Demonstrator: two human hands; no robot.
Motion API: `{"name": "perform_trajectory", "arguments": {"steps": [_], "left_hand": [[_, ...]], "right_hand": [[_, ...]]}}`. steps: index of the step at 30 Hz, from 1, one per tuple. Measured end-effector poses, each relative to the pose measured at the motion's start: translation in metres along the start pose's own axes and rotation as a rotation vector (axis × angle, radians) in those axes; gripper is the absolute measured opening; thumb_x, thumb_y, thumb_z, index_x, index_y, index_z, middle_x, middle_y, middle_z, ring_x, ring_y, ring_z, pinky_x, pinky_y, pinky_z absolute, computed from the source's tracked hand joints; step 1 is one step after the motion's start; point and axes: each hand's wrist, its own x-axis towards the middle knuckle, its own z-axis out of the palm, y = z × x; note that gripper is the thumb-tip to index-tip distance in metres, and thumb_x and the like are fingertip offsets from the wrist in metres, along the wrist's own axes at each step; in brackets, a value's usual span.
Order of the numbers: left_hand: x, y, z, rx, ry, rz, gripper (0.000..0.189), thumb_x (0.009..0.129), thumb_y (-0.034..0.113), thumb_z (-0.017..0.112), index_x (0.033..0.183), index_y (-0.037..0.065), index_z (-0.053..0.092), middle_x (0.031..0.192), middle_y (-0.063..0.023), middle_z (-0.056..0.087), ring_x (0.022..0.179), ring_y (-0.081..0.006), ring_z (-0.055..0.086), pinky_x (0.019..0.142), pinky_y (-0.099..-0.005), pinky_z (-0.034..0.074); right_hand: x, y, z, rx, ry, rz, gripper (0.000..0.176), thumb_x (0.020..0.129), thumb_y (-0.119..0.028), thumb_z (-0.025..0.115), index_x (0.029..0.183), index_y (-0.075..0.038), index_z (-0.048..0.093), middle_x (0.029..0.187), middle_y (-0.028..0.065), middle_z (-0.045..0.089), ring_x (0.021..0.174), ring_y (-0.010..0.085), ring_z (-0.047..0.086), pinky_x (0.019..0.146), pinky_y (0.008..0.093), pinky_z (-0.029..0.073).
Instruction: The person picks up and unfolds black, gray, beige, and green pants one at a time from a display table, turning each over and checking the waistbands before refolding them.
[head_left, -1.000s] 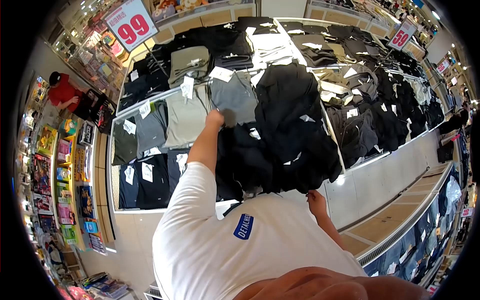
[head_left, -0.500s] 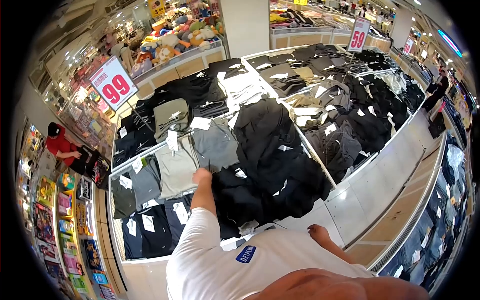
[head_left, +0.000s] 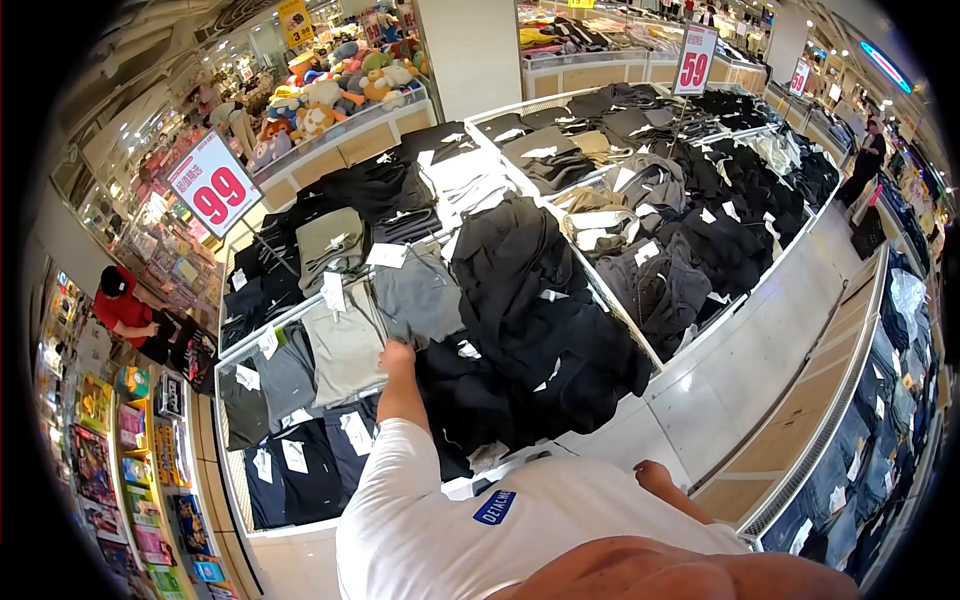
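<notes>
My left hand (head_left: 397, 356) reaches over the stall, its fingers closed at the near edge of a grey folded garment (head_left: 418, 295); the fingertips are partly hidden. Left of that hand lies a beige folded garment (head_left: 345, 345) with a white tag. To its right spreads a loose heap of black garments (head_left: 530, 340). Low beside my body hangs my right hand (head_left: 655, 474), fingers curled, with nothing seen in it, over the pale floor.
A white-framed stall (head_left: 232, 470) holds the stacks, with a 99 price sign (head_left: 215, 185) on it. More dark clothes (head_left: 745, 200) fill the adjoining section. Jeans (head_left: 870, 430) lie in a bin at right. A person in red (head_left: 125, 310) stands at far left.
The view has shifted slightly, so the stall appears a little lower and further left. My left hand stays at the grey garment's edge. My right hand has drawn back slightly.
</notes>
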Motion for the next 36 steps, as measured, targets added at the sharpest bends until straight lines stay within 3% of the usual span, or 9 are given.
{"name": "perform_trajectory", "arguments": {"steps": [7, 9, 14, 16, 19, 23, 29, 33, 36], "left_hand": [[0.001, 0.010, -0.002, -0.017, 0.011, 0.022, 0.038, 0.092, 0.030, 0.060, 0.122, 0.007, 0.066, 0.127, -0.0151, 0.066, 0.122, -0.0360, 0.059, 0.098, -0.0479, 0.049], [0.031, 0.003, 0.023, -0.378, 0.199, 0.148, 0.036, 0.093, 0.024, 0.059, 0.121, 0.002, 0.065, 0.122, -0.0192, 0.067, 0.115, -0.0384, 0.063, 0.095, -0.0477, 0.050], [0.067, 0.033, 0.001, -0.677, 0.312, 0.153, 0.036, 0.093, 0.018, 0.062, 0.118, -0.007, 0.062, 0.118, -0.0268, 0.067, 0.111, -0.0392, 0.064, 0.097, -0.0443, 0.048], [0.096, 0.054, -0.010, -1.100, 0.298, 0.122, 0.042, 0.093, 0.019, 0.064, 0.128, -0.004, 0.059, 0.114, -0.0207, 0.067, 0.094, -0.0317, 0.068, 0.072, -0.0403, 0.057], [0.101, 0.090, -0.060, -1.179, 0.342, 0.219, 0.036, 0.093, 0.017, 0.064, 0.119, -0.007, 0.061, 0.113, -0.0185, 0.068, 0.104, -0.0285, 0.064, 0.091, -0.0367, 0.048], [-0.035, 0.116, -0.189, -1.775, 0.126, 0.415, 0.021, 0.101, 0.018, 0.059, 0.112, 0.000, 0.060, 0.093, -0.0038, 0.065, 0.081, -0.0120, 0.060, 0.074, -0.0263, 0.050], [-0.234, 0.035, -0.182, -0.960, 0.383, 0.756, 0.041, 0.089, 0.021, 0.073, 0.120, -0.003, 0.059, 0.113, -0.0148, 0.064, 0.104, -0.0245, 0.061, 0.092, -0.0375, 0.049], [-0.291, 0.007, -0.122, -0.724, -0.378, 0.791, 0.044, 0.084, 0.015, 0.078, 0.124, 0.006, 0.063, 0.102, -0.0070, 0.063, 0.089, -0.0166, 0.060, 0.081, -0.0279, 0.049], [-0.311, -0.018, -0.062, -0.665, -0.452, 0.690, 0.039, 0.085, 0.018, 0.071, 0.122, 0.007, 0.066, 0.101, -0.0164, 0.070, 0.083, -0.0262, 0.067, 0.079, -0.0338, 0.053]], "right_hand": [[0.009, 0.096, 0.030, -0.007, -0.074, 0.105, 0.025, 0.084, -0.023, 0.062, 0.101, -0.014, 0.077, 0.105, 0.0146, 0.074, 0.101, 0.0351, 0.068, 0.089, 0.0437, 0.055], [0.014, 0.122, 0.036, -0.500, -0.327, -0.182, 0.022, 0.082, -0.023, 0.065, 0.097, -0.013, 0.077, 0.102, 0.0137, 0.074, 0.100, 0.0344, 0.069, 0.086, 0.0445, 0.057], [-0.006, 0.120, 0.016, -0.413, -0.337, -0.059, 0.020, 0.083, -0.022, 0.064, 0.094, -0.011, 0.077, 0.104, 0.0130, 0.073, 0.100, 0.0353, 0.069, 0.085, 0.0460, 0.057], [0.000, 0.121, 0.015, -0.380, -0.314, -0.086, 0.021, 0.084, -0.023, 0.063, 0.095, -0.011, 0.076, 0.104, 0.0130, 0.073, 0.100, 0.0350, 0.068, 0.085, 0.0460, 0.057], [0.022, 0.109, 0.004, -0.362, -0.292, -0.188, 0.022, 0.087, -0.026, 0.061, 0.094, -0.011, 0.076, 0.102, 0.0114, 0.074, 0.098, 0.0354, 0.069, 0.085, 0.0464, 0.057], [0.040, 0.004, -0.051, 0.418, -0.071, 0.052, 0.028, 0.093, -0.020, 0.058, 0.104, 0.002, 0.072, 0.085, 0.0156, 0.074, 0.075, 0.0236, 0.072, 0.071, 0.0364, 0.058], [0.058, -0.159, -0.144, 0.744, -0.179, -0.377, 0.015, 0.098, -0.007, 0.056, 0.105, 0.000, 0.068, 0.074, 0.0053, 0.064, 0.061, 0.0135, 0.062, 0.057, 0.0277, 0.052], [0.070, -0.241, -0.153, 0.673, -0.173, -0.615, 0.020, 0.097, -0.007, 0.060, 0.116, -0.001, 0.065, 0.081, 0.0062, 0.067, 0.066, 0.0117, 0.062, 0.065, 0.0261, 0.051], [0.079, -0.295, -0.124, 0.545, -0.013, -0.850, 0.039, 0.093, -0.009, 0.066, 0.131, -0.005, 0.058, 0.101, 0.0101, 0.069, 0.087, 0.0175, 0.067, 0.080, 0.0290, 0.054]]}}
